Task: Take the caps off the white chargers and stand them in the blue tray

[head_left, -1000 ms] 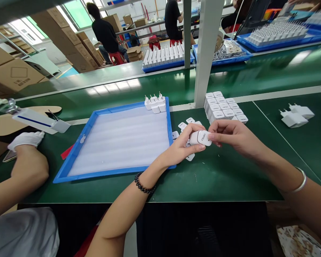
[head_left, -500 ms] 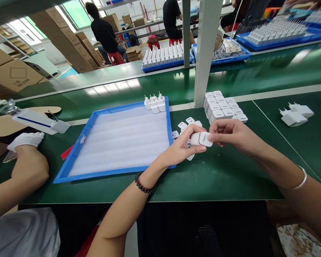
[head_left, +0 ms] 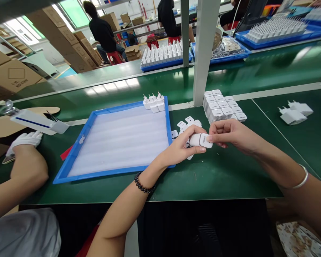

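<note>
My left hand (head_left: 180, 148) grips a white plug adapter (head_left: 195, 140) between thumb and fingers, over the green table right of the tray. A white label card (head_left: 205, 140) with dark print lies against the adapter's right end. The thumb and forefinger of my right hand (head_left: 226, 135) pinch that card's right edge. Loose white cards (head_left: 189, 119) lie partly hidden behind my left hand. Neat stacks of similar cards (head_left: 222, 105) stand beyond my right hand. Several white plugs (head_left: 154, 103) stand in the far right corner of the blue-rimmed tray (head_left: 169, 121).
Two white plugs (head_left: 294, 113) lie at the right. A metal post (head_left: 202, 53) rises behind the card stacks. At the left are a co-worker's gloved hand (head_left: 25, 140) and a white device (head_left: 34, 120). Trays of plugs (head_left: 162, 55) sit on the shelf behind.
</note>
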A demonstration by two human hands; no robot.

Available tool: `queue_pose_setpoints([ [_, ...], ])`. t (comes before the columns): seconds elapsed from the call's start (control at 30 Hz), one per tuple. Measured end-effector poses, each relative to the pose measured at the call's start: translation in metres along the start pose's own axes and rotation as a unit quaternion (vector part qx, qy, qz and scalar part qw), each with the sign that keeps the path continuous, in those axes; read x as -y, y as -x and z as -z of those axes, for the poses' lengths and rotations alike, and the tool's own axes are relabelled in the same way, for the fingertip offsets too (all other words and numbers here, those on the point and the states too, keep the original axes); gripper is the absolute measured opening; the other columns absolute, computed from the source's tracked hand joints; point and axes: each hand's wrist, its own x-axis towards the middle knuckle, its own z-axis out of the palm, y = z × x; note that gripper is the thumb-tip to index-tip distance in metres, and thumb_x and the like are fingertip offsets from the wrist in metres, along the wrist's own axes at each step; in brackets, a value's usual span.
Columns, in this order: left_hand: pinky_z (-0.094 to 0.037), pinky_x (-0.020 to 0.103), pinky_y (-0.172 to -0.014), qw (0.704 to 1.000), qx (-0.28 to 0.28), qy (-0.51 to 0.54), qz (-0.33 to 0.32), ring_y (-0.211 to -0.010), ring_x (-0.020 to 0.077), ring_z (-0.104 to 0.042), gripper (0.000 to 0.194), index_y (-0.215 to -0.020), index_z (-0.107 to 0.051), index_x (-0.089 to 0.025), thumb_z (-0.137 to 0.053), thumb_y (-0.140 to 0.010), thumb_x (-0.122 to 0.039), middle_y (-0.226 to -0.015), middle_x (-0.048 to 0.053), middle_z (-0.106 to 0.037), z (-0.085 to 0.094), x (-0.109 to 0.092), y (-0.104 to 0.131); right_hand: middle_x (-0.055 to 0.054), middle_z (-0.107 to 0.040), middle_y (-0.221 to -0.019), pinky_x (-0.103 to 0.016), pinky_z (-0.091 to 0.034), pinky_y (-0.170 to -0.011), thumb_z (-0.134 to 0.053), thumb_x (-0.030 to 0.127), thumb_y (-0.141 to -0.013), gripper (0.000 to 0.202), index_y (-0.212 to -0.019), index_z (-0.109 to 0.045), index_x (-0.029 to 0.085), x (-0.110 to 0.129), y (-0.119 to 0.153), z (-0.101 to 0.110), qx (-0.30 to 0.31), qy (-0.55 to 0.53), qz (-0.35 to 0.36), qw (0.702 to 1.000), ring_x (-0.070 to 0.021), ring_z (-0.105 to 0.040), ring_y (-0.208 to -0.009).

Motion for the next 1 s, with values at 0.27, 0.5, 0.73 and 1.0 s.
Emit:
queue_pose_setpoints([
  [0.27, -0.043, 0.03, -0.09, 1.0, 0.002, -0.004, 0.005, -0.101, 0.0206, -0.052, 0.035, -0.111, -0.058, -0.019, -0.073, -0.085, -0.036, -0.109, 0.007, -0.057, -0.0002, 0.0018, -0.001, 0.002, -0.051, -0.049, -0.024, -0.03, -0.046, -0.089, 0.037, -0.064, 0.035, -0.058, -0.06, 0.017, -0.0028, -0.0017, 0.0006, 0.001, 0.008, -0.002, 1.0, -0.0085, -0.042, -0.048],
  [0.5, -0.044, 0.03, -0.089, 1.0, 0.002, -0.005, 0.009, -0.1, 0.0204, -0.053, 0.034, -0.11, -0.058, -0.019, -0.073, -0.084, -0.035, -0.109, 0.007, -0.057, -0.0003, 0.0021, -0.0014, 0.002, -0.05, -0.051, -0.023, -0.028, -0.046, -0.088, 0.038, -0.066, 0.036, -0.06, -0.06, 0.017, -0.0069, -0.0015, 0.0015, -0.006, 0.022, 0.006, 1.0, -0.0082, -0.041, -0.048],
  [0.73, -0.044, 0.029, -0.086, 1.0, 0.004, 0.012, 0.02, -0.098, 0.0196, -0.052, 0.037, -0.111, -0.058, -0.018, -0.073, -0.084, -0.038, -0.107, 0.006, -0.056, -0.0009, 0.0029, -0.0015, 0.003, -0.047, -0.051, -0.024, -0.028, -0.047, -0.087, 0.041, -0.068, 0.039, -0.059, -0.056, 0.018, -0.0037, 0.0, -0.0004, -0.007, 0.039, 0.023, 0.999, -0.0082, -0.04, -0.049],
  [1.0, -0.041, 0.026, -0.077, 0.998, 0.007, 0.063, 0.022, -0.087, 0.0146, -0.049, 0.033, -0.109, -0.056, -0.018, -0.073, -0.084, -0.032, -0.1, 0.004, -0.054, -0.0028, 0.0022, -0.0014, 0.005, -0.035, -0.055, -0.026, -0.02, -0.05, -0.082, 0.045, -0.074, 0.048, -0.058, -0.047, 0.018, -0.0054, 0.0012, -0.0024, -0.023, 0.105, 0.099, 0.989, -0.0071, -0.029, -0.053],
])
